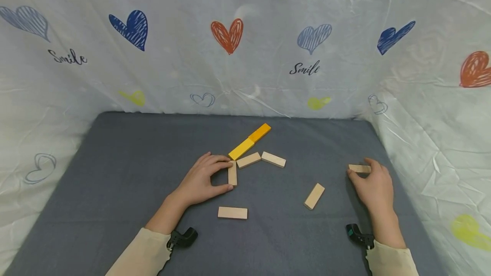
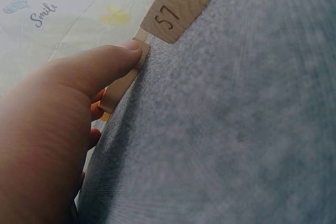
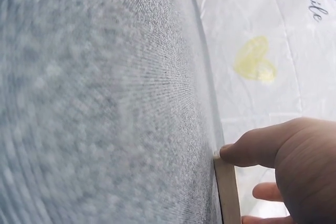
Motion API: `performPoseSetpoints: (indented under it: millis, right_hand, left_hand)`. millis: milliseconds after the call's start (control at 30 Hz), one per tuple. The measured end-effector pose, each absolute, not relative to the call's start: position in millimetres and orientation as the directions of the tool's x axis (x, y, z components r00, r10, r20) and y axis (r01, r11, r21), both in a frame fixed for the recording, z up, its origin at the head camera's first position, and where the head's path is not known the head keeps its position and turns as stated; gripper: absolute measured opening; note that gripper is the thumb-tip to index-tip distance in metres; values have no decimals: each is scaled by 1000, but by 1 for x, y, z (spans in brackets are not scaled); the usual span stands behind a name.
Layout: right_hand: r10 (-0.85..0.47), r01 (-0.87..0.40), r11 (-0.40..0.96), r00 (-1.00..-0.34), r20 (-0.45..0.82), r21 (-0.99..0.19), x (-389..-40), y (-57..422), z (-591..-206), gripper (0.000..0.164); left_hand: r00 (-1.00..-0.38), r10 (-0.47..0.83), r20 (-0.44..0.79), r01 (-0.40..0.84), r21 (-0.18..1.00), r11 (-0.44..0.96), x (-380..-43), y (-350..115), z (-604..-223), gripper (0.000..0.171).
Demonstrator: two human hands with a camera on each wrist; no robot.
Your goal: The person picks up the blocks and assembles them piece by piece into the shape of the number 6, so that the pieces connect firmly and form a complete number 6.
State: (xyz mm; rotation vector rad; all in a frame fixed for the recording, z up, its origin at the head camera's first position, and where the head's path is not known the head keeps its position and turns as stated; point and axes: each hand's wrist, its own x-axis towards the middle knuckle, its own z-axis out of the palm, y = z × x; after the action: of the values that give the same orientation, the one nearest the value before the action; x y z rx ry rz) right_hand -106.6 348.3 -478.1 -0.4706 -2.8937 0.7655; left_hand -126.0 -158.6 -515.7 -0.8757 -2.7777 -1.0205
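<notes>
My left hand [image 1: 201, 180] pinches a plain wooden block [image 1: 232, 173] lengthwise, thumb at its near end and fingers at its far end. That block lies on the grey cloth, its far end by a yellow block [image 1: 241, 149] and a second wooden block [image 1: 249, 160]. An orange block [image 1: 260, 133] continues the yellow one's slanting line, and another wooden block [image 1: 273, 159] angles off to the right. Far to the right, my right hand [image 1: 375, 186] holds a wooden block [image 1: 359, 168] between thumb and fingers; the fingers partly cover its right end.
Two loose wooden blocks lie nearer the front: one block [image 1: 232, 213] below the left hand's block, the other block [image 1: 314, 196] tilted between the hands. The grey cloth [image 1: 153, 139] ends at a white curtain [image 1: 264, 76] printed with hearts. Each wrist wears a black camera [image 1: 184, 237].
</notes>
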Motion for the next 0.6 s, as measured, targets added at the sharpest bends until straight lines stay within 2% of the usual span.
performPoseSetpoints:
  millis: [600]
  right_hand:
    - [228,141,836,-969,100,-531,-103,353,-475,72]
  left_hand:
    - [-838,493,233,529,570,629,-127,-159,-517,67]
